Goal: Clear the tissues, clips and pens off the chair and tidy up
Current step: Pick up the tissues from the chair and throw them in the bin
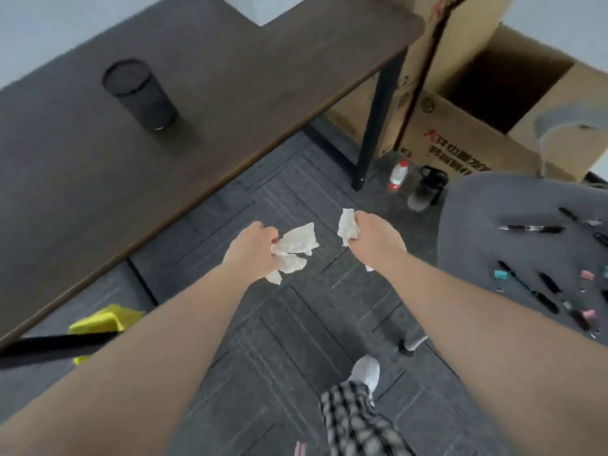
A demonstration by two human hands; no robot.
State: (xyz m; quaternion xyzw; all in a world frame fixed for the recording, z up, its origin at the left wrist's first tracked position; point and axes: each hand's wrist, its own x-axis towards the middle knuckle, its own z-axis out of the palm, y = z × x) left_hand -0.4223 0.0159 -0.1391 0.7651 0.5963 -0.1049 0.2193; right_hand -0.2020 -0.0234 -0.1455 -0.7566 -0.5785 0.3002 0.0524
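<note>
Both arms stretched out over the dark carpet (283,324), left of the grey chair (487,225). Left hand (251,250) closed around crumpled white tissues (294,250), loose ends hanging out below the fingers. Right hand (376,238) fisted on a second wad of tissue (348,227), most of it bunched above the knuckles. Both hands off the chair, held in the air between its seat and the brown table (197,110). On the chair seat, to the right: black pens (531,229) lying scattered, a teal clip (500,276) and pink clips (587,276) among them. Beyond the chair, an open cardboard box (477,126); just beside the chair's far edge, a small bottle (398,174) and a dark jug (427,189) on the floor. Well left of the chair, a black mesh cup (139,93) upright on the table.
</note>
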